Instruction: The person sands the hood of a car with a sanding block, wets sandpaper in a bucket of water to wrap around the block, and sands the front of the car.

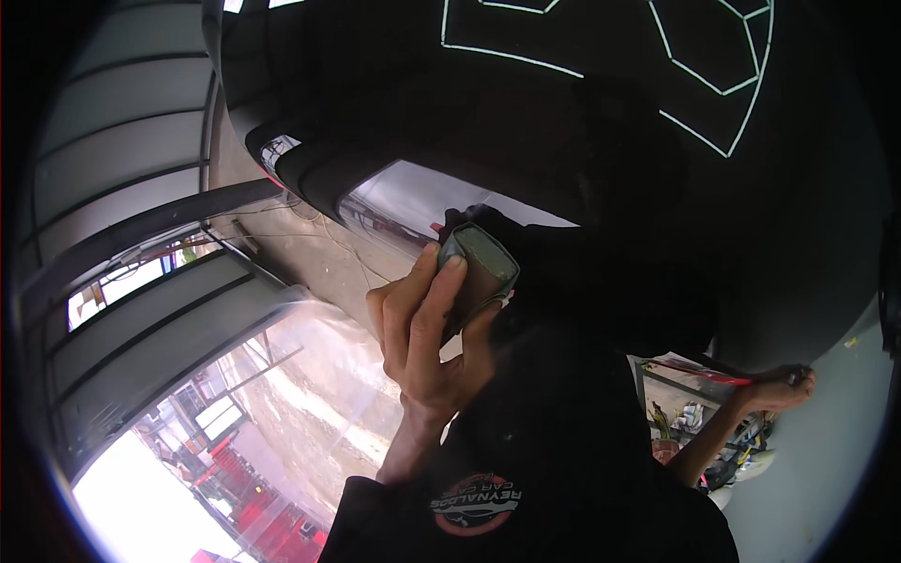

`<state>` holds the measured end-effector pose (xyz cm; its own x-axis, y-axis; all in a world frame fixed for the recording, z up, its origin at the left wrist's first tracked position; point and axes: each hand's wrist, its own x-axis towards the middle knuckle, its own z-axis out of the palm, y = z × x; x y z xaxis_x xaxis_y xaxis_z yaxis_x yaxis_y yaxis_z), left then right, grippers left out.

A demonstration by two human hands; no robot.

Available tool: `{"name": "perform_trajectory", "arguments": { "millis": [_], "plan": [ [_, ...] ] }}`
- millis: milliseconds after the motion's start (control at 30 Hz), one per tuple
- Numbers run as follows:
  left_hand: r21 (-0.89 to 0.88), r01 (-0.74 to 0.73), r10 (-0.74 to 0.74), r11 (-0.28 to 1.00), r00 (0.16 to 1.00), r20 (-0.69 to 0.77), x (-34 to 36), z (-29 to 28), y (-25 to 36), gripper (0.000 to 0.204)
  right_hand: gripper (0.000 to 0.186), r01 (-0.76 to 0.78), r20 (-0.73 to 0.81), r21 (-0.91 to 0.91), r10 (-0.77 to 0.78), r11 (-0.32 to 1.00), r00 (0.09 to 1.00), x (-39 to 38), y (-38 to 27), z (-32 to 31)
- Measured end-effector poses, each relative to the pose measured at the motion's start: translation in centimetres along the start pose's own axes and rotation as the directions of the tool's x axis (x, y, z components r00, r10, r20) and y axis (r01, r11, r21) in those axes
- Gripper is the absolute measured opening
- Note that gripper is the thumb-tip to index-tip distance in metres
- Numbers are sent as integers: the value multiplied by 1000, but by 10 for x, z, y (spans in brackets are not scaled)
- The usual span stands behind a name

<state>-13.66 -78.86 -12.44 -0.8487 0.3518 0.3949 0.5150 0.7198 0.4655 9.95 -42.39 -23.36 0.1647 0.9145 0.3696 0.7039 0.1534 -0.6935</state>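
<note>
My left hand [432, 347] grips a grey-green rectangular block [483, 263], its fingertips along the block's left side, close against a glossy black curved panel [619, 159]. Pale reflections and a dark reflected shape show on the panel around the block; whether the block touches the surface is unclear. Thin white lines form angular shapes on the panel's upper part. Out at the right, my right hand [779, 385] is closed near the panel's lower edge beside a red strip [727, 379]; what it holds, if anything, is too small to make out.
A dark-framed translucent roof or wall [131, 131] curves along the left, above a concrete surface [310, 253] with thin cables and translucent sheeting. Red items [244, 488] show at lower left. A plant [664, 422] and assorted clutter sit at lower right beside a pale wall [826, 469].
</note>
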Motion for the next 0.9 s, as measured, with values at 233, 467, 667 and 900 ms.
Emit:
{"name": "perform_trajectory", "arguments": {
  "millis": [233,467,667,900],
  "plan": [
    [8,-25,25,1000,1000,2,3,1,-2,52,20,172,8,-244,-175,954,985,-5,-11,0],
    [-9,-4,3,1000,999,-51,3,3,-5,50,18,64,-60,-48,-66,997,996,-8,-19,8],
    [-48,-22,18,999,997,-79,2,8,-7,47,32,-10,-70,132,20,991,997,-1,-11,9],
    [-145,-32,15,989,994,-112,15,10,-15,48,40,-185,-17,484,220,855,975,-9,-26,23]
  ]
}}
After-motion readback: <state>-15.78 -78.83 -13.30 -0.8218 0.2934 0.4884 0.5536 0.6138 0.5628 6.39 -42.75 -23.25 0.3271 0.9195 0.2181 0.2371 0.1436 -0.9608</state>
